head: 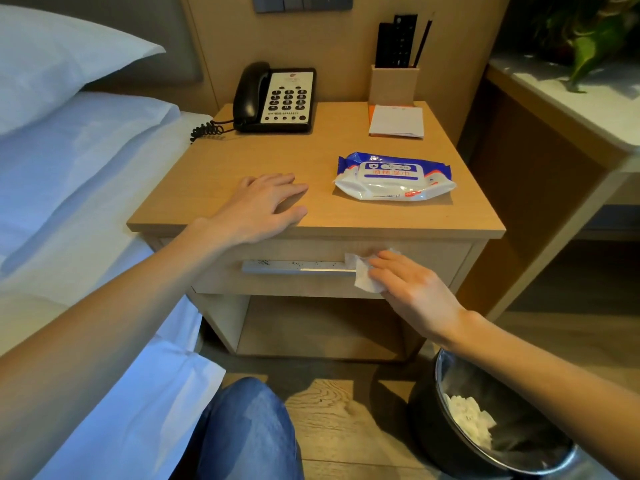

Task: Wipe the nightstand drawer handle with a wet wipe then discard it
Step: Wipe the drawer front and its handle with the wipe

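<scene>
A long silver drawer handle point(294, 266) with dark specks runs across the front of the wooden nightstand point(332, 223) drawer. My right hand point(412, 289) presses a white wet wipe point(362, 273) against the handle's right end, covering that end. My left hand point(263, 202) lies flat, fingers spread, on the nightstand top near its front edge and holds nothing. A blue and white wet wipe pack point(394, 176) lies on the top to the right of my left hand.
A black bin point(429, 420) holding used white wipes stands on the floor at lower right. On the nightstand's back are a phone point(277, 98), a notepad point(396, 121) and a holder point(393, 84) with remotes. The bed point(69, 168) lies left, my knee point(249, 431) below.
</scene>
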`<state>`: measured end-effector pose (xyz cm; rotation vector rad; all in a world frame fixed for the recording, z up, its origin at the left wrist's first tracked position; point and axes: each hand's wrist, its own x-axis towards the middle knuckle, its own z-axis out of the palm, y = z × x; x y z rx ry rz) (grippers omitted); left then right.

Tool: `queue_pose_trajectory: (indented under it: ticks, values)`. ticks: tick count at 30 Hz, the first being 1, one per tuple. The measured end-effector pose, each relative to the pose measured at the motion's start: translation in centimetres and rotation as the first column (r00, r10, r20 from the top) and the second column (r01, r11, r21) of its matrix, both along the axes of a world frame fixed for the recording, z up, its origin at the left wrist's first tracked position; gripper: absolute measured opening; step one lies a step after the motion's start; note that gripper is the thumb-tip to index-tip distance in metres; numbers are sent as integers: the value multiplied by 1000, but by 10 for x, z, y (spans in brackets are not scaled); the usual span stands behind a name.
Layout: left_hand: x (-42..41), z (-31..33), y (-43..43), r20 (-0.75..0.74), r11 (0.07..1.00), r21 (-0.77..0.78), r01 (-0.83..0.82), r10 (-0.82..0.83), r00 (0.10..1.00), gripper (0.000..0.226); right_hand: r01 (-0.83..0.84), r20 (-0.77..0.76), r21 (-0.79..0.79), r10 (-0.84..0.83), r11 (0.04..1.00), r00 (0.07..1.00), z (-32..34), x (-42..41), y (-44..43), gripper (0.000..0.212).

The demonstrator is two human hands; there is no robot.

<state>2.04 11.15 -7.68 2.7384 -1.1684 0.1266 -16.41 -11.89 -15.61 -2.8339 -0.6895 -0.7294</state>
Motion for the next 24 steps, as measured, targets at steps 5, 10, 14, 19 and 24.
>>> queue_pose_trajectory:
  ticks: [5, 10, 14, 19, 24]
  values:
    - [1, -1, 1, -2, 1000, 5, 4, -4, 1000, 67, 55, -35, -25, -56, 998, 998, -12, -2, -4, 47]
    - [1, -1, 0, -8, 1000, 0, 5, -5, 1000, 67, 98, -39, -92, -102, 991, 994, -16, -4, 3, 39]
    - [0, -1, 0, -12, 1000, 1, 3, -3, 1000, 67, 159, -121, -78, -168, 984, 978, -17, -9, 8, 60]
    - [-1, -1, 0, -6, 1000, -4, 3, -3, 1000, 67, 178, 25, -94, -177, 979, 984, -18, -5, 15, 34]
    - [1, -2, 1, -8, 1000, 1, 7, -7, 1000, 67, 191, 39, -143, -187, 971, 982, -18, -6, 17, 36]
